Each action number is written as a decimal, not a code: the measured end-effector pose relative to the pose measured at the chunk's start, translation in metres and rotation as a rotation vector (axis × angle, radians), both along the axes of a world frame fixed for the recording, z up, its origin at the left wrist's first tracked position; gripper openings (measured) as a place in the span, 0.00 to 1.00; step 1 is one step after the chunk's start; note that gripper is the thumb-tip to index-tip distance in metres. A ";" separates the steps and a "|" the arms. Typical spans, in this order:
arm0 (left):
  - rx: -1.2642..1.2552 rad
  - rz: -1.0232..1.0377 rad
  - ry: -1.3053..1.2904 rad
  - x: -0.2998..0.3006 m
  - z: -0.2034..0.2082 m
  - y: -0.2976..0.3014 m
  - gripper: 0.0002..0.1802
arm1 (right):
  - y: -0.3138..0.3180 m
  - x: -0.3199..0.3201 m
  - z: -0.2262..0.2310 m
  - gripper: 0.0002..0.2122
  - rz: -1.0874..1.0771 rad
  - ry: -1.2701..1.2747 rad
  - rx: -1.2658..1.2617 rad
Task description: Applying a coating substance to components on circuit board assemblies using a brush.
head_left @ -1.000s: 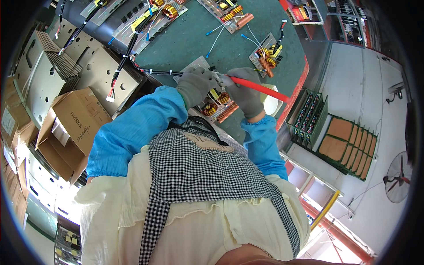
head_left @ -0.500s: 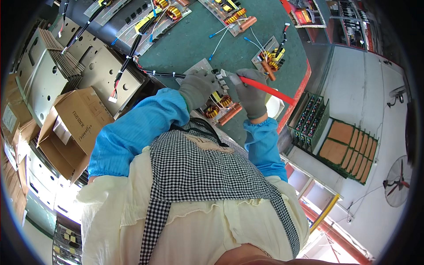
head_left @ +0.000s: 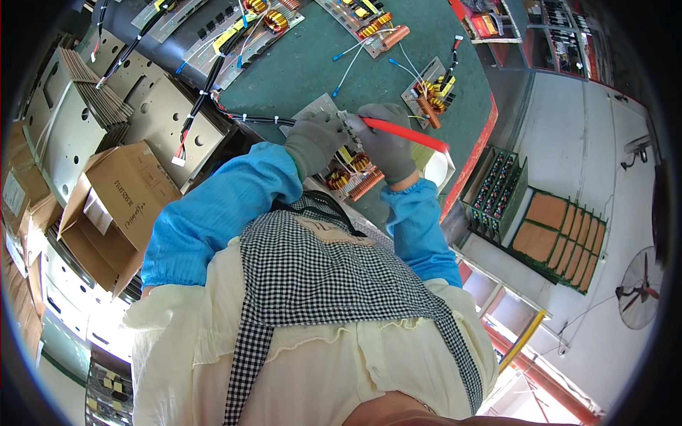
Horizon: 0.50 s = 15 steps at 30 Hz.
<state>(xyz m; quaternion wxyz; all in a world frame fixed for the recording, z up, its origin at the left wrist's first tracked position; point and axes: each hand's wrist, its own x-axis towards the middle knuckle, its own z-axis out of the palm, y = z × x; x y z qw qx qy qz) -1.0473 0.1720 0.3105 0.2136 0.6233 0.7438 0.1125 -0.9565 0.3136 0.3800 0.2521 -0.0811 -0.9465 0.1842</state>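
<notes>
Both hands wear grey gloves and work over a circuit board (head_left: 353,175) with yellow-and-copper wound coils and a copper spiral coil at its near end. My left hand (head_left: 314,144) is at the board's left side, its fingers bent and pressed onto small parts or wires there; what they pinch is hidden. In my right hand (head_left: 389,142) is a long red-handled tool (head_left: 415,135), its handle sticking out to the right. The fingers cover the tool's working end near the board's upper edge. A bundle of black wires (head_left: 257,119) runs leftward from beside my left hand.
More coil-bearing boards (head_left: 430,92) lie across the green tabletop (head_left: 305,67). A white round container (head_left: 438,169) stands right of my right wrist. To the left are an open cardboard box (head_left: 128,199) and drilled metal panels (head_left: 64,121). A green rack (head_left: 497,192) stands beyond the red table edge.
My right hand has moved left and closer to my left hand, bringing the red-handled tool with it. My left hand stays nearly in place.
</notes>
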 end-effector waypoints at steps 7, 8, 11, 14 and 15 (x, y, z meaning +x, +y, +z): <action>-0.055 -0.043 -0.026 -0.008 0.016 0.001 0.24 | 0.003 0.002 0.000 0.09 -0.020 0.005 -0.050; -0.041 -0.042 -0.023 -0.010 0.014 0.000 0.23 | 0.005 0.000 0.000 0.09 -0.021 0.007 -0.047; 0.035 -0.023 0.030 -0.004 0.011 0.000 0.28 | 0.008 -0.003 0.009 0.09 0.031 0.024 0.090; -0.104 0.027 0.213 0.010 -0.001 0.015 0.26 | 0.007 0.008 0.041 0.10 -0.189 0.039 -0.265; -0.106 0.026 0.210 0.016 -0.015 0.022 0.22 | 0.019 0.020 0.046 0.07 -0.205 -0.066 -0.331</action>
